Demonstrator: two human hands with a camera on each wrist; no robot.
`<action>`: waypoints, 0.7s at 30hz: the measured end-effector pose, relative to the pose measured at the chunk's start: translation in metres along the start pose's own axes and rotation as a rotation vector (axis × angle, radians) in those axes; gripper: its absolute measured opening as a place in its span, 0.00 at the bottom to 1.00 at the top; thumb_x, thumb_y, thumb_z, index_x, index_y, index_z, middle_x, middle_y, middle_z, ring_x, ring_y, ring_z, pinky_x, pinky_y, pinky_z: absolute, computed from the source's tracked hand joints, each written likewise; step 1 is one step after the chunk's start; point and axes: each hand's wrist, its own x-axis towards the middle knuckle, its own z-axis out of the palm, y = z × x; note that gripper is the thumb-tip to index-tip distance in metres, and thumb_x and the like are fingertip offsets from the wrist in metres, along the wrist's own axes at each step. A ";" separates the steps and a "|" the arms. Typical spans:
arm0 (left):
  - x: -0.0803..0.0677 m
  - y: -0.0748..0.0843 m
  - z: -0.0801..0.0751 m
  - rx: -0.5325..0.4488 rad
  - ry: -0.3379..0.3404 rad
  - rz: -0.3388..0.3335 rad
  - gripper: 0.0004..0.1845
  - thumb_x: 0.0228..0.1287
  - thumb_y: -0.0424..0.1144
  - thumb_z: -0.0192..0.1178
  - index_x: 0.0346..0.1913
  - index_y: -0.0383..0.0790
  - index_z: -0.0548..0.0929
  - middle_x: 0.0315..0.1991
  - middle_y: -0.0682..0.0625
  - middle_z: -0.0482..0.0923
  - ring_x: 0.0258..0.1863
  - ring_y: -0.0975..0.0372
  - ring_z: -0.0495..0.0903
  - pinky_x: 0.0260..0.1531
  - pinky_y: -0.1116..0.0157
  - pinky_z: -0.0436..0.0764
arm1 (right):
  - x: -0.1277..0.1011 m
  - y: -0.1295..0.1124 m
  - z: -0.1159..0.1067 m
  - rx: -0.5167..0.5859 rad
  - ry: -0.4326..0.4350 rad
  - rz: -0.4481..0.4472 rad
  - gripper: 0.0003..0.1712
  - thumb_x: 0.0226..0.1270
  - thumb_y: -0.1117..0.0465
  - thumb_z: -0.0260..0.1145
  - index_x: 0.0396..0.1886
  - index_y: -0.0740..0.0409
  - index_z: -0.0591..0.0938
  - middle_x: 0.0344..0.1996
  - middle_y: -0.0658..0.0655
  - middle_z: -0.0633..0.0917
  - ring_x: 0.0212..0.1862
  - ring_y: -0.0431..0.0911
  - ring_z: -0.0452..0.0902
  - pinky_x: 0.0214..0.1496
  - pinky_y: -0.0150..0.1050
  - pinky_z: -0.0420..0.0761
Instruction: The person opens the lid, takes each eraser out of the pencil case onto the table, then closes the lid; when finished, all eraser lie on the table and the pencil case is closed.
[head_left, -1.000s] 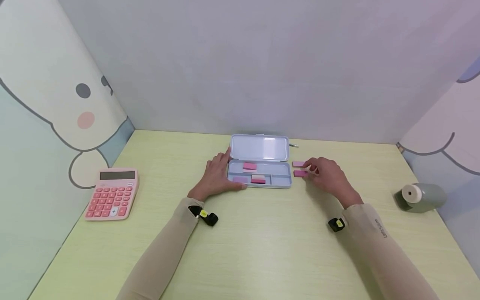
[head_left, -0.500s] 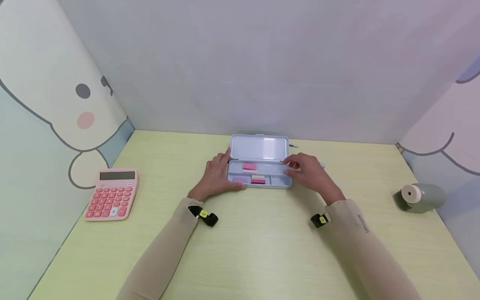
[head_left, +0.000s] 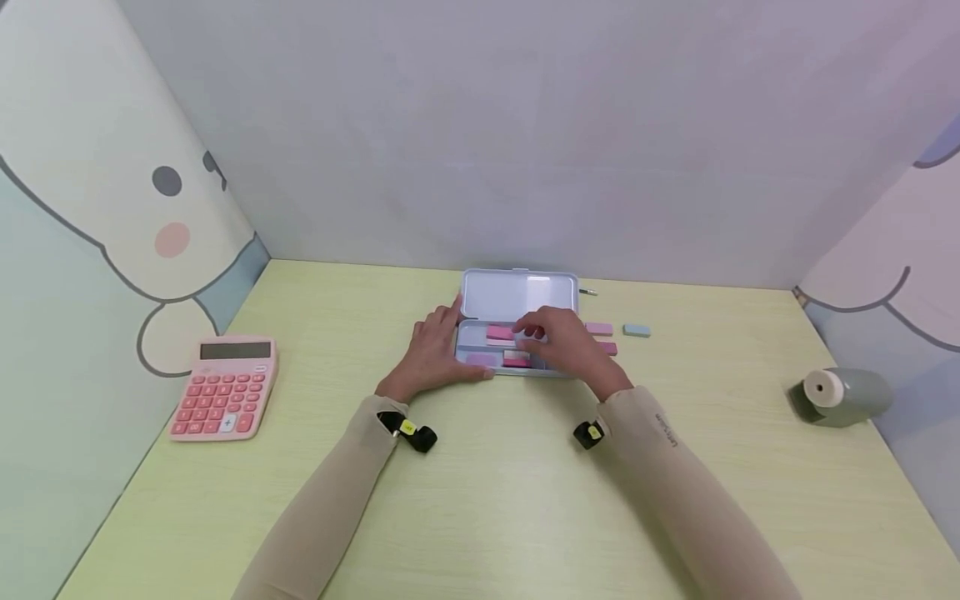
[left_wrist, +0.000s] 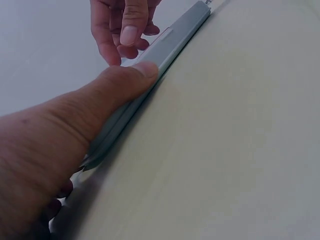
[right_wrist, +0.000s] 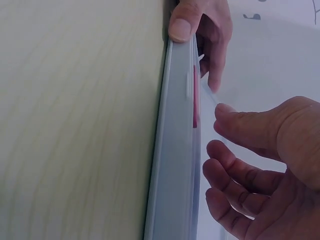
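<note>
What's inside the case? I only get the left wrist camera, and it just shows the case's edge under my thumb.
Observer: The head view shows the case open, lid up, with three pink erasers in its tray.
Operator: Is the right hand holding one?
Observer: The right wrist view shows the right hand above the tray, fingers loosely curled with nothing in them.
Operator: Any erasers outside the case?
Observer: Yes, two pink ones and a blue eraser lie on the table, right of the case.
</note>
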 end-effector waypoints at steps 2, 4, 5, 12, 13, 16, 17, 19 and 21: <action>0.000 0.000 0.000 0.005 -0.001 0.000 0.79 0.44 0.71 0.80 0.90 0.48 0.40 0.76 0.39 0.66 0.70 0.46 0.67 0.76 0.44 0.60 | 0.004 -0.003 0.003 0.002 -0.007 -0.009 0.13 0.74 0.63 0.71 0.55 0.60 0.90 0.46 0.59 0.91 0.48 0.52 0.83 0.57 0.50 0.85; 0.000 0.001 0.000 0.013 -0.002 -0.001 0.79 0.44 0.71 0.80 0.90 0.48 0.40 0.76 0.39 0.66 0.70 0.46 0.67 0.76 0.44 0.60 | 0.007 -0.005 0.006 -0.001 -0.014 -0.008 0.13 0.74 0.63 0.71 0.54 0.59 0.91 0.45 0.59 0.91 0.46 0.51 0.83 0.55 0.49 0.85; 0.000 0.001 0.000 0.014 -0.002 -0.001 0.79 0.44 0.71 0.80 0.90 0.47 0.40 0.75 0.39 0.66 0.70 0.46 0.67 0.76 0.44 0.59 | 0.008 -0.006 0.007 -0.003 -0.018 -0.005 0.13 0.74 0.63 0.71 0.54 0.59 0.91 0.45 0.58 0.91 0.46 0.51 0.83 0.55 0.49 0.85; 0.000 0.003 -0.001 0.017 -0.020 -0.011 0.78 0.46 0.69 0.80 0.90 0.48 0.39 0.74 0.40 0.67 0.71 0.46 0.67 0.78 0.44 0.59 | 0.015 -0.005 0.015 -0.014 -0.032 0.023 0.11 0.74 0.62 0.72 0.52 0.55 0.92 0.44 0.55 0.92 0.44 0.48 0.83 0.52 0.45 0.85; 0.000 0.003 -0.001 0.019 -0.023 -0.013 0.78 0.46 0.69 0.80 0.90 0.48 0.39 0.74 0.40 0.66 0.71 0.46 0.67 0.78 0.44 0.59 | 0.015 -0.005 0.016 -0.012 -0.030 0.022 0.11 0.74 0.62 0.72 0.52 0.55 0.92 0.44 0.55 0.92 0.44 0.48 0.83 0.52 0.45 0.85; 0.000 0.003 -0.002 0.025 -0.025 -0.017 0.78 0.46 0.70 0.80 0.90 0.48 0.39 0.75 0.41 0.66 0.71 0.47 0.67 0.78 0.44 0.59 | 0.016 -0.004 0.017 -0.010 -0.023 0.016 0.11 0.74 0.63 0.72 0.52 0.55 0.93 0.44 0.55 0.92 0.44 0.48 0.84 0.53 0.46 0.85; 0.000 0.003 -0.002 0.025 -0.026 -0.018 0.78 0.46 0.70 0.80 0.90 0.48 0.39 0.75 0.41 0.66 0.71 0.47 0.67 0.78 0.44 0.59 | 0.016 -0.004 0.017 -0.009 -0.022 0.017 0.10 0.74 0.63 0.72 0.52 0.55 0.93 0.44 0.56 0.92 0.44 0.48 0.84 0.54 0.46 0.85; 0.000 0.003 -0.002 0.026 -0.025 -0.017 0.78 0.46 0.70 0.80 0.90 0.48 0.38 0.75 0.41 0.66 0.72 0.47 0.67 0.79 0.44 0.58 | 0.017 -0.004 0.018 -0.010 -0.022 0.021 0.10 0.74 0.63 0.73 0.51 0.55 0.93 0.44 0.56 0.92 0.45 0.49 0.84 0.54 0.47 0.85; 0.000 0.003 -0.002 0.025 -0.024 -0.017 0.78 0.46 0.70 0.80 0.90 0.48 0.39 0.75 0.40 0.66 0.72 0.47 0.67 0.79 0.44 0.58 | 0.018 -0.004 0.018 -0.015 -0.023 0.028 0.10 0.74 0.63 0.72 0.51 0.55 0.93 0.45 0.56 0.92 0.46 0.49 0.84 0.56 0.47 0.86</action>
